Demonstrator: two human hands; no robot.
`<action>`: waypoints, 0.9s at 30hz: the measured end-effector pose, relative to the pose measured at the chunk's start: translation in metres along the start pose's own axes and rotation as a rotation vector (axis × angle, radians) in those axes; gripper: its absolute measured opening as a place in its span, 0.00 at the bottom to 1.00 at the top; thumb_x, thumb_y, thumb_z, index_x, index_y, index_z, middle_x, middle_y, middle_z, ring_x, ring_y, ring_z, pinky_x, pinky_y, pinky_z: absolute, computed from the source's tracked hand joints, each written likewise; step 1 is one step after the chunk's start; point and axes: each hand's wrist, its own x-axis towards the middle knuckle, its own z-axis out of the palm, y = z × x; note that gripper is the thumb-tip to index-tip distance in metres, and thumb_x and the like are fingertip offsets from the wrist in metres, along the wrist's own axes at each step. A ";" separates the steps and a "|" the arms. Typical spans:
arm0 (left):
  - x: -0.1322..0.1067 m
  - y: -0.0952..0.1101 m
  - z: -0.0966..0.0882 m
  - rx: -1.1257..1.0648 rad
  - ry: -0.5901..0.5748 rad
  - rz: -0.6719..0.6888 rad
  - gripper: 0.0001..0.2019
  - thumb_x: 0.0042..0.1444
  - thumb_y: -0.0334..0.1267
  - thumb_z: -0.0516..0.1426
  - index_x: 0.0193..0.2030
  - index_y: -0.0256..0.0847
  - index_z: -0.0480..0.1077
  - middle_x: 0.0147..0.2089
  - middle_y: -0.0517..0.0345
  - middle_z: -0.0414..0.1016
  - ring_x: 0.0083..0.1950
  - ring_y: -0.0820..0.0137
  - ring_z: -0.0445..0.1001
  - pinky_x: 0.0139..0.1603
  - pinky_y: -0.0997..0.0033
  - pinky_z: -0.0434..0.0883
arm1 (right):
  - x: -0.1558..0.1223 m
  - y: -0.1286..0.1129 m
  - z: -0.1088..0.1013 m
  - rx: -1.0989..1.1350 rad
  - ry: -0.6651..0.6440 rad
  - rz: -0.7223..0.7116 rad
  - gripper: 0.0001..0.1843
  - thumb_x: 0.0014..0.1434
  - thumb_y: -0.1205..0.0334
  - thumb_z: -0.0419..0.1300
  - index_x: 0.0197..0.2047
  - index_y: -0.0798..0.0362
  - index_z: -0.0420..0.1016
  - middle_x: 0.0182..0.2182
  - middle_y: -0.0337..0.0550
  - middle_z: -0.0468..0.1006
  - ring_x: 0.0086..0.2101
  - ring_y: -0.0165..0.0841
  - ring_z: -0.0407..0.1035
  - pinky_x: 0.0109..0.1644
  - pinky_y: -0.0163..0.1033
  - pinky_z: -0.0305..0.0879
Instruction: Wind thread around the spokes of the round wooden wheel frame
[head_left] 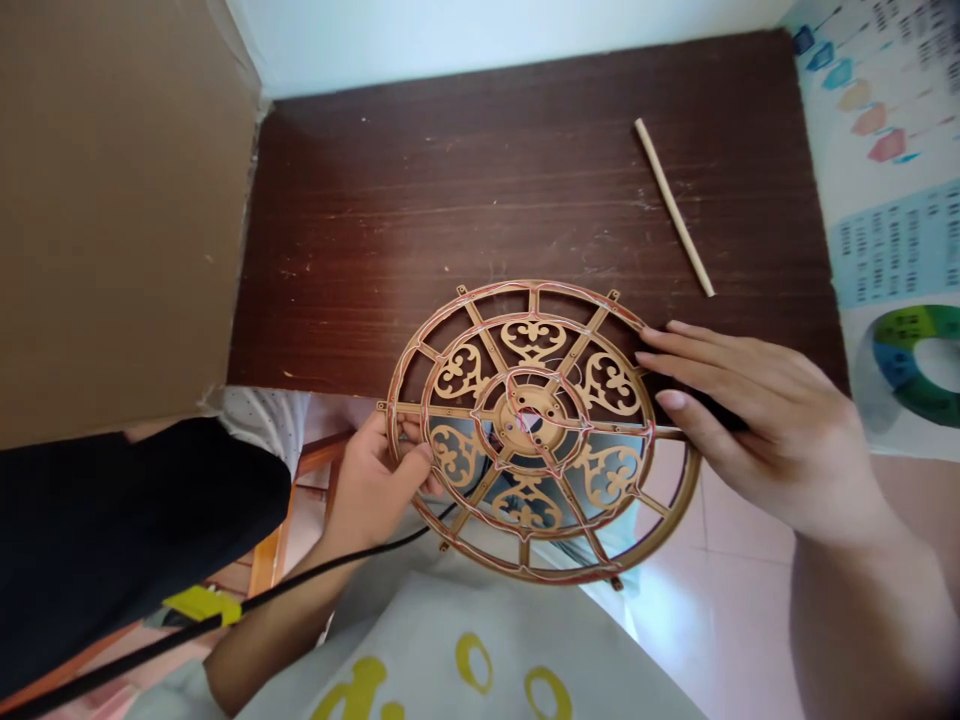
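A round wooden fretwork wheel [534,430] with carved scroll panels, spokes and red thread wound across it is held over the near edge of a dark wooden table [480,200]. My left hand [375,485] pinches its left rim, thumb on top. My right hand [750,420] lies at the right rim with fingers stretched along it, fingertips touching the wheel's edge and a spoke end. The wheel's hub [529,420] shows a small hole with thread crossing it.
A thin wooden stick [673,206] lies on the table at the back right. A cardboard sheet [120,210] stands at the left. A printed chart [896,200] hangs at the right. A black cable [225,610] runs under my left arm.
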 end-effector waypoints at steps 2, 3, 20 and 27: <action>0.000 0.001 0.002 0.009 0.011 -0.006 0.12 0.52 0.40 0.67 0.40 0.41 0.72 0.33 0.66 0.78 0.21 0.74 0.76 0.23 0.74 0.72 | -0.001 0.000 0.000 0.015 -0.003 0.013 0.22 0.73 0.67 0.65 0.68 0.47 0.79 0.61 0.57 0.85 0.63 0.55 0.79 0.64 0.61 0.76; 0.000 0.002 0.003 0.012 0.016 -0.007 0.12 0.51 0.39 0.67 0.40 0.42 0.71 0.33 0.66 0.78 0.21 0.74 0.76 0.23 0.74 0.72 | -0.001 -0.001 0.000 0.022 -0.003 0.019 0.23 0.73 0.67 0.66 0.69 0.46 0.79 0.62 0.57 0.85 0.64 0.54 0.79 0.65 0.60 0.76; -0.002 -0.005 0.003 -0.101 -0.018 -0.037 0.10 0.59 0.46 0.65 0.43 0.46 0.74 0.32 0.62 0.79 0.24 0.68 0.75 0.26 0.67 0.76 | 0.000 -0.002 -0.001 0.009 0.003 0.011 0.22 0.74 0.67 0.66 0.68 0.50 0.79 0.61 0.58 0.85 0.62 0.54 0.80 0.64 0.58 0.76; 0.000 -0.008 0.003 -0.078 -0.005 -0.011 0.19 0.59 0.55 0.70 0.43 0.44 0.75 0.31 0.63 0.78 0.24 0.71 0.75 0.25 0.72 0.74 | 0.000 -0.003 -0.001 0.007 0.007 0.029 0.20 0.74 0.66 0.66 0.67 0.48 0.80 0.61 0.56 0.85 0.62 0.54 0.80 0.64 0.58 0.77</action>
